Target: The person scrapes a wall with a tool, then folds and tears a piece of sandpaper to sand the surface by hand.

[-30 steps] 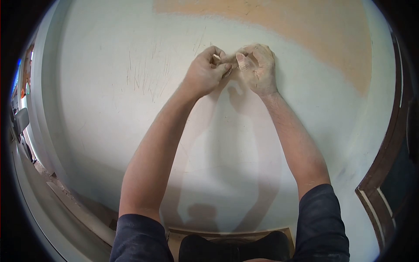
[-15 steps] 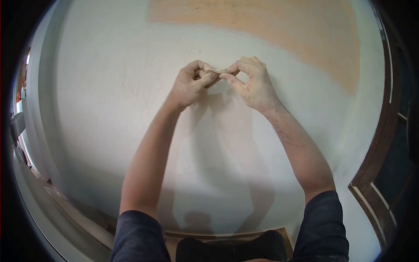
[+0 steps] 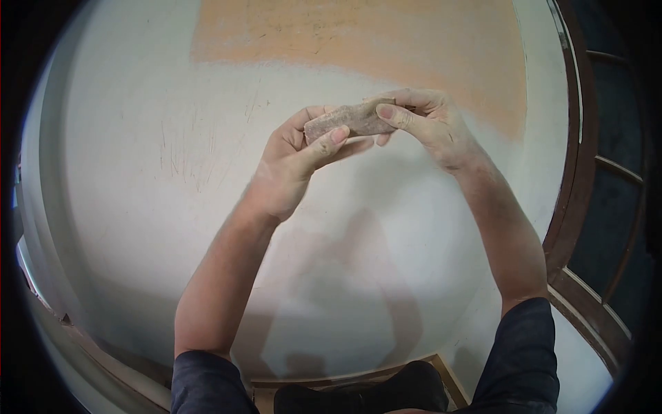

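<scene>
A worn, dusty strip of folded sandpaper (image 3: 358, 120), grey-brown and roughly rectangular, is held up between both hands in front of the wall. My left hand (image 3: 293, 152) grips its left end, thumb on the near face and fingers behind. At the right end, my right hand (image 3: 424, 123) pinches it with the thumb on the near face, its other fingers partly hidden behind. Pale dust coats both hands.
The pale wall (image 3: 207, 241) has scratch marks and an orange-tan patch (image 3: 365, 34) at the top. On the right is a brown wooden frame (image 3: 576, 165) with dark panes. A wooden edge (image 3: 448, 379) runs low near the knees.
The strip has turned so its broad face shows, where it was mostly hidden between the fingertips. Both hands have moved further apart. The view has shifted to the right.
</scene>
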`<act>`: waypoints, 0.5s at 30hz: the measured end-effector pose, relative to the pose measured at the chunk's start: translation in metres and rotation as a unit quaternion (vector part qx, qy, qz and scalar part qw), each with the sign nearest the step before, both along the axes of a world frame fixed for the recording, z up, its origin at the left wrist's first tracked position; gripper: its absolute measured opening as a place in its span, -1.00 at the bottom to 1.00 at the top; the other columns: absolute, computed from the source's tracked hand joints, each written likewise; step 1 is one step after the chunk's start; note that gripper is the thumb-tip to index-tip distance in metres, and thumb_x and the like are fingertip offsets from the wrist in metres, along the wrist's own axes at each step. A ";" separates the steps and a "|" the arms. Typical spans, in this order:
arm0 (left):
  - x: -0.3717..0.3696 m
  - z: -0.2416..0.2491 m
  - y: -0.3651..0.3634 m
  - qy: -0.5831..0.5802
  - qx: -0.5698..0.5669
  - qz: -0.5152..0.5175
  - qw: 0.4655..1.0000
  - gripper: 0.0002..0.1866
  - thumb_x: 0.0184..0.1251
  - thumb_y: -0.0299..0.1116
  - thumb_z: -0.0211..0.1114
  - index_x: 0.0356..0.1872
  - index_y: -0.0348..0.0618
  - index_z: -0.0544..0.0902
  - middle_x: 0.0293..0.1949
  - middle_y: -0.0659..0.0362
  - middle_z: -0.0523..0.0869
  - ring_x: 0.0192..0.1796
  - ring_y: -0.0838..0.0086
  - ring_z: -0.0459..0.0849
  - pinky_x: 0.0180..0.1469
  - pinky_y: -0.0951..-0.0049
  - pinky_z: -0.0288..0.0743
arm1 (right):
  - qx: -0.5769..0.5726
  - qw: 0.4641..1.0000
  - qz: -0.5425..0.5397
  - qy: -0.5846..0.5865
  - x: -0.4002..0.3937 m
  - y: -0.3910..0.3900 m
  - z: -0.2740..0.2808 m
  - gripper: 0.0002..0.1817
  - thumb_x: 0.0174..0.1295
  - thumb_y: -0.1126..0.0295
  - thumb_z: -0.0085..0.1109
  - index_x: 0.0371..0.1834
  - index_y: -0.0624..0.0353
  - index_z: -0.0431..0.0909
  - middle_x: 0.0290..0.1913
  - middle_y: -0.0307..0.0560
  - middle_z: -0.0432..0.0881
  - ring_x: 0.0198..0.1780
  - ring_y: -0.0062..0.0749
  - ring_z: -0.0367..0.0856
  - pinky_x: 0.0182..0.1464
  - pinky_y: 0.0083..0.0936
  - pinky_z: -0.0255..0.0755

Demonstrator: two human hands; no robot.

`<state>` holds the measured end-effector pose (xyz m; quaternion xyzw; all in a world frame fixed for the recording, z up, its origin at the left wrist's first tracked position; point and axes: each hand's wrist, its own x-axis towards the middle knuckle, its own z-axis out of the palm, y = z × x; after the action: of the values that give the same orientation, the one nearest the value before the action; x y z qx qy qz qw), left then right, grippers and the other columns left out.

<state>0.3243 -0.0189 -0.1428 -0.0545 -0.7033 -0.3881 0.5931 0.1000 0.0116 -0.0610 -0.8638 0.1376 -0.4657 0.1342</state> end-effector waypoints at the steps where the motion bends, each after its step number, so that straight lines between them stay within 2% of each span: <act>1: 0.000 -0.001 0.000 -0.012 -0.023 0.056 0.998 -0.52 0.67 -0.12 0.27 0.35 -0.28 0.52 0.21 -0.03 0.74 0.11 0.23 0.83 0.41 0.07 0.56 | -0.013 0.998 -0.056 0.029 0.000 0.010 0.001 -0.74 0.49 0.42 0.34 0.16 0.25 0.80 -0.05 -0.08 0.85 -0.18 -0.46 0.75 0.00 -0.42 0.66; 2: -0.002 -0.001 0.000 -0.010 -0.025 0.056 0.998 -0.52 0.67 -0.12 0.27 0.35 -0.28 0.52 0.21 -0.03 0.74 0.11 0.23 0.83 0.41 0.07 0.56 | -0.026 0.992 -0.113 0.057 0.000 0.017 0.001 -0.73 0.48 0.44 0.33 0.17 0.24 0.79 -0.06 -0.08 0.85 -0.20 -0.47 0.75 -0.04 -0.45 0.66; 3: -0.004 -0.002 0.002 -0.014 -0.020 0.088 0.996 -0.51 0.68 -0.11 0.26 0.36 -0.30 0.52 0.19 -0.03 0.75 0.01 0.24 0.86 0.34 0.11 0.62 | -0.028 0.991 -0.113 0.059 0.001 0.020 -0.003 -0.73 0.48 0.44 0.33 0.17 0.24 0.79 -0.06 -0.08 0.85 -0.20 -0.47 0.75 -0.04 -0.45 0.66; 5: -0.002 -0.003 -0.009 -0.067 0.004 0.136 0.988 -0.49 0.69 -0.09 0.26 0.35 -0.34 0.56 0.16 0.01 0.78 -0.15 0.27 0.88 0.23 0.22 0.68 | -0.197 0.946 -0.204 0.160 0.002 0.026 -0.012 -0.74 0.49 0.44 0.33 0.16 0.26 0.78 -0.10 -0.10 0.85 -0.21 -0.50 0.75 -0.07 -0.47 0.65; 9: -0.014 -0.006 -0.019 -0.087 0.052 0.126 0.987 -0.50 0.67 -0.05 0.27 0.29 -0.32 0.64 0.11 0.05 0.81 -0.17 0.37 0.87 0.21 0.22 0.67 | -0.262 0.935 -0.194 0.142 -0.009 0.000 -0.013 -0.80 0.50 0.46 0.30 0.07 0.27 0.80 -0.14 -0.14 0.85 -0.26 -0.51 0.74 -0.10 -0.48 0.65; 11: -0.021 -0.007 -0.013 -0.044 0.128 -0.013 0.991 -0.50 0.66 -0.04 0.30 0.31 -0.27 0.66 0.02 0.10 0.84 -0.26 0.50 0.82 0.19 0.26 0.67 | -0.081 0.986 -0.130 0.066 -0.018 -0.010 -0.007 -0.79 0.55 0.37 0.26 0.02 0.28 0.76 -0.07 -0.11 0.84 -0.20 -0.47 0.79 -0.10 -0.48 0.64; 12: -0.019 -0.009 -0.013 -0.041 0.130 -0.011 0.991 -0.50 0.66 -0.04 0.30 0.31 -0.27 0.66 0.02 0.10 0.84 -0.26 0.50 0.82 0.19 0.26 0.67 | -0.080 0.986 -0.128 0.069 -0.019 -0.010 -0.007 -0.79 0.55 0.37 0.26 0.02 0.28 0.76 -0.07 -0.11 0.84 -0.20 -0.47 0.79 -0.10 -0.48 0.64; 14: -0.016 -0.008 -0.014 -0.071 0.108 0.006 0.992 -0.51 0.66 -0.08 0.31 0.36 -0.24 0.66 -0.07 0.13 0.85 -0.41 0.60 0.71 0.04 0.40 0.70 | 0.030 0.993 -0.105 0.042 -0.021 -0.010 -0.007 -0.72 0.59 0.22 0.26 0.04 0.26 0.70 -0.07 -0.08 0.83 -0.07 -0.42 0.83 -0.08 -0.50 0.65; 15: -0.014 -0.007 -0.014 -0.073 0.107 0.005 0.992 -0.51 0.66 -0.08 0.31 0.36 -0.24 0.66 -0.07 0.13 0.85 -0.41 0.60 0.71 0.04 0.40 0.70 | 0.029 0.993 -0.106 0.041 -0.019 -0.008 -0.009 -0.72 0.59 0.22 0.26 0.04 0.26 0.70 -0.07 -0.08 0.83 -0.07 -0.42 0.83 -0.08 -0.50 0.65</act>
<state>0.3104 -0.0333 -0.1497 0.0413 -0.6990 -0.4611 0.5450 0.0809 0.0033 -0.0700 -0.8585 0.2473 -0.4371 0.1035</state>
